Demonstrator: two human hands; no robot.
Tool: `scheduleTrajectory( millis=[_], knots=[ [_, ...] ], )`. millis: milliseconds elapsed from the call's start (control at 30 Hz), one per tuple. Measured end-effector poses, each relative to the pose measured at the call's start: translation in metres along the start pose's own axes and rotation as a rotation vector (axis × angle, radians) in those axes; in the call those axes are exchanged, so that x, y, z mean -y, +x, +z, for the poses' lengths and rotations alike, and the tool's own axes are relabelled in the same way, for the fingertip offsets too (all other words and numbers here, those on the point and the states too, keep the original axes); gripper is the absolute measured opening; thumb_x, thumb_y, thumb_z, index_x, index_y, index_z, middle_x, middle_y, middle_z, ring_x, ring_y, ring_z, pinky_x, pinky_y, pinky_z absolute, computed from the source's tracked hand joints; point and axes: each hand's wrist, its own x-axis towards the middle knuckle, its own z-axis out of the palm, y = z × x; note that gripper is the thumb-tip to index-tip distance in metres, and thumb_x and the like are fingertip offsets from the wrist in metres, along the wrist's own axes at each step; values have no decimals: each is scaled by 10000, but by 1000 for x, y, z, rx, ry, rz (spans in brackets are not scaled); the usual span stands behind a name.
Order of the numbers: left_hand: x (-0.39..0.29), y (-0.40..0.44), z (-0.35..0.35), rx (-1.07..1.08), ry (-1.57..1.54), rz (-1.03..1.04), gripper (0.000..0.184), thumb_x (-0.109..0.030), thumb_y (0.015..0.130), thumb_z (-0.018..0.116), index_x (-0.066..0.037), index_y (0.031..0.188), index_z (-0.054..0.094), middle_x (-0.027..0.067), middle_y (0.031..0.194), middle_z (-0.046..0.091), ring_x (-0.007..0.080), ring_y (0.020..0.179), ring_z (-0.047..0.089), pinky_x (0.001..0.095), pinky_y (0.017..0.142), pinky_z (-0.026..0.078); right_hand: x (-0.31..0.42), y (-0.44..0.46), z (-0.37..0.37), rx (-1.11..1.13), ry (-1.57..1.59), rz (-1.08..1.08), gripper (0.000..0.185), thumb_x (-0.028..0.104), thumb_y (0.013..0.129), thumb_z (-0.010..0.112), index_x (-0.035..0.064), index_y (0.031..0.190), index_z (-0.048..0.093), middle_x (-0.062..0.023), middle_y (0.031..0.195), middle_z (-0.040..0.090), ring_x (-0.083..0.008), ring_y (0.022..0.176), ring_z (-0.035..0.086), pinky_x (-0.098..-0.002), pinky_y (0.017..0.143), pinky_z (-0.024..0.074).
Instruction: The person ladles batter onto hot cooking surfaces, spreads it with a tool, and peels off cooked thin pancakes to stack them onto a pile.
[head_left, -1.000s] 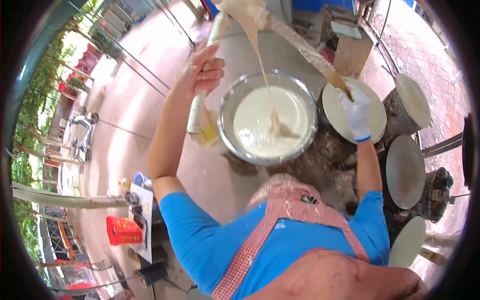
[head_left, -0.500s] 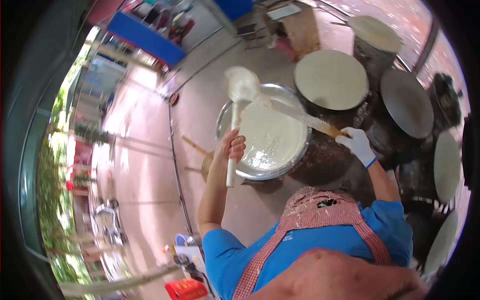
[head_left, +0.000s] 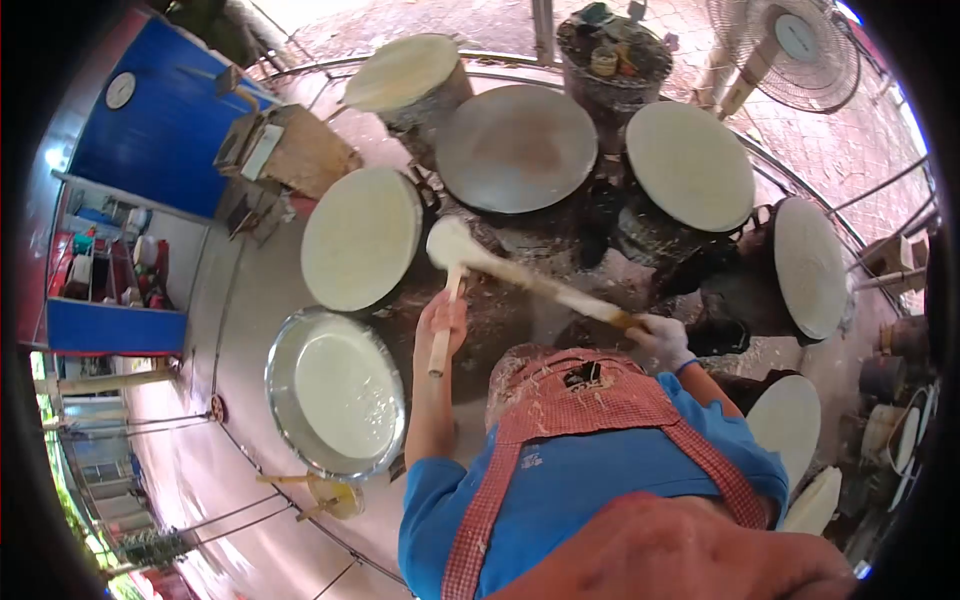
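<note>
My left hand (head_left: 446,320) is closed round the pale handle of a ladle (head_left: 439,355), whose batter-coated bowl is up and in front of me. My right hand (head_left: 664,343), in a white glove, grips a long wooden spatula (head_left: 560,292) smeared with batter. The spatula's far end meets or overlaps the ladle bowl; I cannot tell whether they touch. To the left, a metal basin (head_left: 273,385) on the floor holds white batter (head_left: 345,395). Beyond the tools is a round griddle (head_left: 518,150) with a bare grey-brown top.
Round griddles with pale layers stand at the left (head_left: 362,240), back left (head_left: 405,72), back right (head_left: 690,168) and far right (head_left: 808,265). A fan (head_left: 795,45) is at the upper right. A wooden box (head_left: 300,150) stands at the upper left, and a yellowish container (head_left: 335,495) sits by the basin.
I have turned to the right, so the basin now lies at my left and the griddles are ahead. Ladle and spatula have moved from over the basin towards the griddles.
</note>
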Motion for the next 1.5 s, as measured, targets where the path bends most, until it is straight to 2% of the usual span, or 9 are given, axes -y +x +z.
scheduleTrajectory(
  millis=[200, 500, 567, 733, 867, 1000, 1067, 1333, 1500],
  knots=[
    [-4, 161, 86, -159, 778, 84, 350, -121, 870, 494, -206, 1186, 370, -6, 530, 335, 71, 354, 295, 207, 290, 268, -27, 74, -84, -475, 163, 166, 305, 311, 774, 596, 55, 938, 616, -190, 827, 612, -344, 793, 590, -368, 681, 458],
    [-103, 351, 58, -341, 1536, 456, 532, -53, 773, 501, -175, 1261, 329, 55, 525, 403, 183, 382, 429, 336, 346, 367, -2, 240, -34, -227, -339, 33, 336, 313, 784, 550, 142, 1071, 586, -173, 698, 590, -340, 699, 589, -420, 611, 455],
    [-122, 346, 44, -219, 2457, 1579, 641, -30, 747, 490, -193, 1330, 279, 152, 584, 492, 322, 521, 536, 425, 502, 447, -27, 250, -50, -323, -139, -93, 332, 278, 774, 564, 117, 1062, 595, -158, 670, 594, -316, 672, 596, -405, 587, 450],
    [-100, 310, 90, -599, 2699, 1216, 660, -56, 772, 464, -188, 1368, 217, 216, 771, 546, 399, 713, 559, 443, 636, 447, 43, 267, -33, -309, 1065, 433, 297, 146, 711, 633, -7, 966, 627, -67, 707, 643, -144, 686, 598, -300, 609, 445],
    [-117, 316, 117, -370, 2451, 1436, 617, -96, 795, 463, -147, 1366, 233, 191, 1025, 556, 312, 663, 568, 382, 605, 445, 8, 302, -3, -377, -167, 118, 264, 330, 816, 496, 182, 986, 634, -170, 778, 619, -333, 732, 595, -401, 628, 459],
    [-131, 274, 128, -65, 2178, 1658, 639, -77, 773, 486, -132, 1363, 248, 158, 1190, 511, 221, 579, 510, 326, 568, 427, 36, 327, 31, -156, 1016, 378, 338, 302, 773, 554, 88, 1026, 619, -169, 793, 622, -320, 757, 602, -386, 677, 461],
    [-157, 252, 83, -121, 2173, 1274, 656, -49, 754, 487, -115, 1363, 251, 111, 1265, 466, 157, 547, 454, 288, 526, 400, 56, 358, 42, -248, 371, 91, 324, 290, 747, 572, 93, 997, 630, -167, 846, 621, -322, 796, 598, -382, 701, 463],
    [-119, 94, -25, -573, 1785, 770, 659, 9, 769, 494, -112, 1366, 245, 113, 822, 525, 123, 402, 398, 249, 347, 331, 68, 304, 45, -441, -133, -202, 270, 231, 742, 573, 63, 937, 655, -153, 825, 647, -200, 812, 605, -284, 746, 459],
    [-96, 75, -6, -600, 1822, 680, 689, 33, 775, 496, -175, 1377, 232, -9, 522, 378, 74, 358, 315, 243, 309, 269, 89, 294, -10, -225, 314, 189, 356, 343, 685, 570, 116, 945, 657, -115, 899, 640, -245, 779, 619, -338, 719, 473]
  ],
)
